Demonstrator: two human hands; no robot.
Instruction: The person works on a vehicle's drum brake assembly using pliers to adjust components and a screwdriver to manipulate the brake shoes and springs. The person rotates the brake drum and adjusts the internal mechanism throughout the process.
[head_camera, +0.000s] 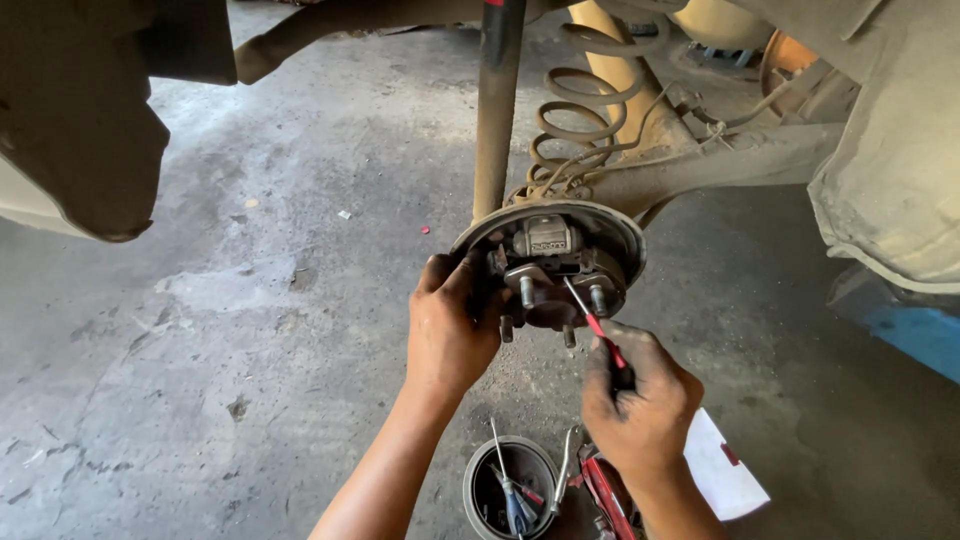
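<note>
A round rusty brake backing plate (610, 225) with a wheel hub and studs (552, 295) hangs under a raised car, at the middle of the head view. My left hand (447, 325) grips the plate's left edge. My right hand (640, 395) holds a thin red-handled screwdriver (592, 318), its tip reaching up into the hub area near the studs.
A shock absorber rod (497, 110) and a coil spring (585, 105) rise behind the plate. On the concrete floor below sit a round metal bowl with tools (510, 485), a red tool (605, 490) and a white sheet (722, 465). A blue object (915, 335) lies at the right.
</note>
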